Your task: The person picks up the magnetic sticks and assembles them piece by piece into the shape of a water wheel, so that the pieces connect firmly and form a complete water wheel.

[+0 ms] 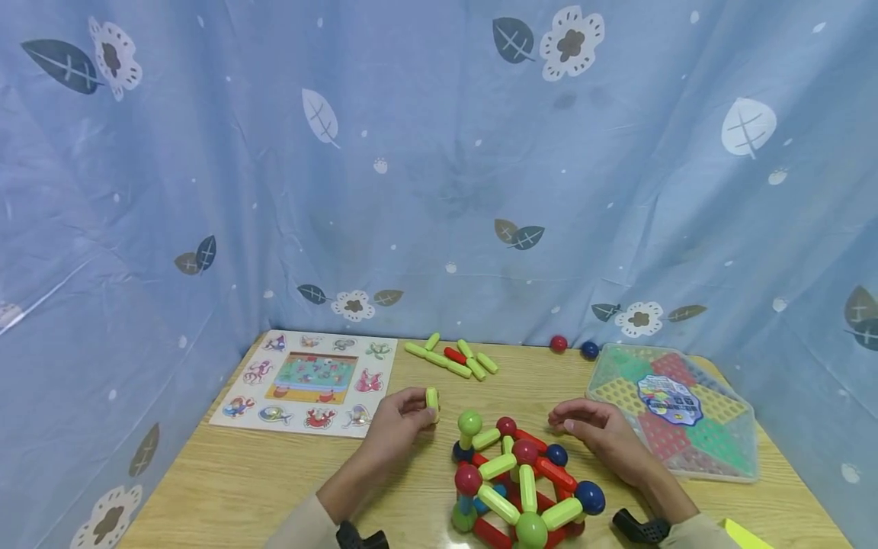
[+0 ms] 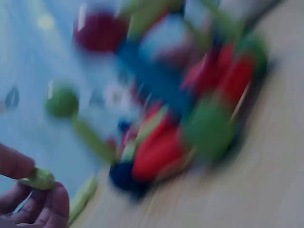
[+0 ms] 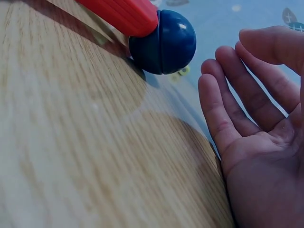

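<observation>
My left hand (image 1: 401, 419) pinches a yellow-green rod (image 1: 431, 402) between thumb and fingers, left of a structure of rods and balls. In the left wrist view the same rod (image 2: 42, 179) shows end-on at the fingertips. The structure joins red, yellow-green and blue rods to balls, among them a red ball (image 1: 525, 451), a blue ball (image 1: 590, 497) and a green ball (image 1: 531, 529). At its back left, a green ball (image 1: 469, 422) tops an upright rod. To the structure's right, my right hand (image 1: 604, 436) is held with nothing in it, its fingers (image 3: 251, 95) loosely extended.
Several yellow-green rods (image 1: 449, 364) and one red rod (image 1: 455, 355) lie at the back. A loose red ball (image 1: 559, 344) and blue ball (image 1: 589, 350) are near the curtain. A sea-animal puzzle board (image 1: 315, 385) lies left; a clear lidded box (image 1: 737, 442) lies right.
</observation>
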Demonstrator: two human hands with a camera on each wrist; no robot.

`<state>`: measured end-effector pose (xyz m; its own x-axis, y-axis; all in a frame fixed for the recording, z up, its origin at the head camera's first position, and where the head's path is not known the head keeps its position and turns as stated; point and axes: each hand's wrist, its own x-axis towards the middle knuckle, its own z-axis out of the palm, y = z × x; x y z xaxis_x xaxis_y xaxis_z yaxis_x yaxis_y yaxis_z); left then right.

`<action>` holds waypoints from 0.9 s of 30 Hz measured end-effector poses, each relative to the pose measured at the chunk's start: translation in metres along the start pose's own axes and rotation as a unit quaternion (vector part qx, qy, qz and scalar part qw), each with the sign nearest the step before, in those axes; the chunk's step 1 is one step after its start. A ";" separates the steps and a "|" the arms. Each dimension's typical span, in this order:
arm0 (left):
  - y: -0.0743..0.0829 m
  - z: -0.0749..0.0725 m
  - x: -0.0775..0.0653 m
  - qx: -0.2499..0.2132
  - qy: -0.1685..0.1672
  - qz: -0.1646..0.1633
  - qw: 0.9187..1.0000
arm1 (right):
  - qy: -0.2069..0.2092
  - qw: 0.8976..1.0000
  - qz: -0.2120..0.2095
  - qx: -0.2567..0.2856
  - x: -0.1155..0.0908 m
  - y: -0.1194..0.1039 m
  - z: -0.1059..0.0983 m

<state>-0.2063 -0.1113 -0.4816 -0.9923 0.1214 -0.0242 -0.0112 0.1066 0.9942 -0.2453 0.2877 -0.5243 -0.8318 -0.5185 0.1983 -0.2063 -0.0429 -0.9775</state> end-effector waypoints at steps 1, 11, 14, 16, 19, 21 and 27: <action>0.004 0.003 -0.008 -0.057 -0.012 -0.023 0.998 | -0.002 1.000 -0.003 0.003 0.000 0.000 0.000; 0.023 0.032 -0.059 -0.191 -0.086 -0.108 0.972 | -0.003 1.000 -0.011 0.019 -0.002 -0.002 0.000; 0.025 0.032 -0.060 -0.172 -0.108 -0.114 0.973 | -0.001 1.000 -0.005 0.014 -0.002 -0.001 0.001; 0.026 0.031 -0.059 -0.165 -0.129 -0.113 0.971 | 0.000 1.000 -0.003 0.012 -0.002 -0.001 0.001; 0.028 0.030 -0.058 -0.156 -0.172 -0.113 0.966 | -0.001 1.000 -0.004 0.017 -0.001 -0.001 0.001; 0.029 0.031 -0.057 -0.148 -0.199 -0.122 0.961 | -0.002 1.000 -0.003 0.019 -0.001 -0.001 0.001; 0.028 0.038 -0.060 -0.161 -0.258 -0.161 0.939 | -0.003 1.000 -0.001 0.019 0.000 0.001 0.001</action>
<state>-0.1427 -0.0779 -0.4560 -0.7396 0.6054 -0.2942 -0.4205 -0.0744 0.9042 -0.2444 0.2865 -0.5250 -0.8280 -0.5243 0.1990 -0.1874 -0.0758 -0.9794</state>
